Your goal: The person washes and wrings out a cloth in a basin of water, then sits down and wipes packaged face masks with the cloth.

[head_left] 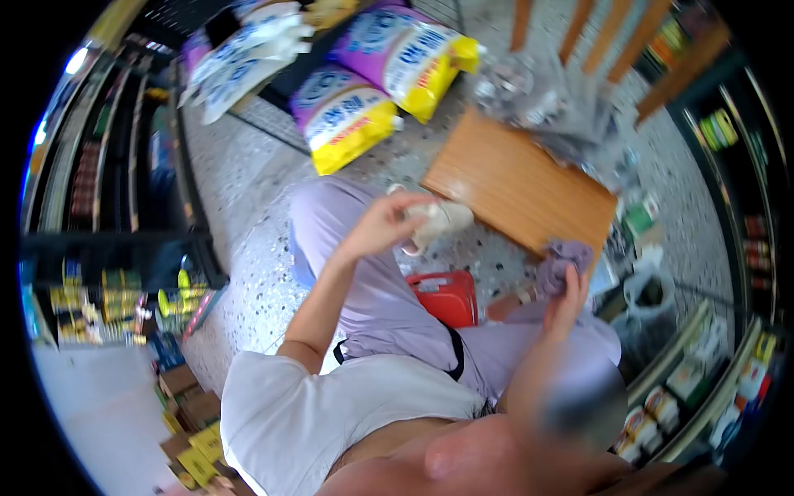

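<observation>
My left hand [387, 225] is pinched at the edge of a pale beige, shoe-like thing [442, 223]; whether a foot is inside it is unclear. In my right hand [566, 304] a crumpled greyish-purple cloth [567, 260] is held by the fingers, near the corner of a low wooden board or stool top [517, 178]. Between my bent legs, in lilac trousers [385, 281], a red plastic case with a handle-like opening [447, 299] rests on the floor. A small brownish item [509, 306] lies beside it, partly hidden by my leg.
Purple, white and yellow packaged bags [351, 124] lie ahead on a dark rack. Clear plastic bags [529, 91] sit beyond the board, near wooden chair slats [583, 33]. Stocked shelves stand left [107, 273] and right [695, 372]. A white carrier bag [649, 293] is at my right.
</observation>
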Action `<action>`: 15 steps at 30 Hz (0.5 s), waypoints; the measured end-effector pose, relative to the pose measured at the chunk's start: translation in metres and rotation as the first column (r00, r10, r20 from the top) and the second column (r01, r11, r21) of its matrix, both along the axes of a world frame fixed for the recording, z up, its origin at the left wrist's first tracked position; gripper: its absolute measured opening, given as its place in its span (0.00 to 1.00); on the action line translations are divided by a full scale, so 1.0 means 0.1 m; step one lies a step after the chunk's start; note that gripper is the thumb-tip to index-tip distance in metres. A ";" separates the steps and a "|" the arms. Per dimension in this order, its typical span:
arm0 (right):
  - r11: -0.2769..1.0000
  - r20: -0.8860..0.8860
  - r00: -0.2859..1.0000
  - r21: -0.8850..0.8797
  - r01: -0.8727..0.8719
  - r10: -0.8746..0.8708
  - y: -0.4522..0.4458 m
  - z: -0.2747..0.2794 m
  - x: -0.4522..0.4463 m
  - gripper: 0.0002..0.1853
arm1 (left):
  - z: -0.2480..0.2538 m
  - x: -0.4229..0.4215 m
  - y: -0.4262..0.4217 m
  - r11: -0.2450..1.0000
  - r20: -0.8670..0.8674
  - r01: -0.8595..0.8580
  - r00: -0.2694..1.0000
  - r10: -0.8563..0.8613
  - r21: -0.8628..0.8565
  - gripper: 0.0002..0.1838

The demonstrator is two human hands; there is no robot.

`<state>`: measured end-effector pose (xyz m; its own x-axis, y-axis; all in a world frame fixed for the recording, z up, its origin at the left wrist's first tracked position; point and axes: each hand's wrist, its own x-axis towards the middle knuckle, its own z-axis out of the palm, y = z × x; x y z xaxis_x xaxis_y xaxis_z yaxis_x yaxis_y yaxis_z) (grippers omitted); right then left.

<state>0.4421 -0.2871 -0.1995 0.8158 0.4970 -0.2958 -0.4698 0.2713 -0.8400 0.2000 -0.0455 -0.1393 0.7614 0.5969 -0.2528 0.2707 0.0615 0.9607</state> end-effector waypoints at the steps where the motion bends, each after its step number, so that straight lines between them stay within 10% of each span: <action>1: 1.000 0.001 1.000 -0.015 -0.007 0.007 0.03 0.00 0.02 0.20 | 0.28 -0.10 0.14 0.986 0.024 -0.098 0.995 0.096 0.137 0.16; 8: 0.995 0.204 0.977 -0.095 -0.036 0.055 0.36 0.19 0.13 0.19 | 1.68 -0.56 1.78 0.133 0.415 -0.579 0.708 0.572 0.804 0.18; 11: 0.990 0.258 0.962 -0.125 -0.061 0.092 0.40 0.05 0.22 0.19 | 2.05 -0.94 2.86 -0.519 0.489 -0.219 0.736 0.468 0.826 0.16; 15: 0.996 0.240 0.970 -0.084 -0.005 0.025 0.42 0.01 0.24 0.17 | 1.93 -1.56 3.89 -0.436 0.414 -0.113 0.584 0.698 0.893 0.20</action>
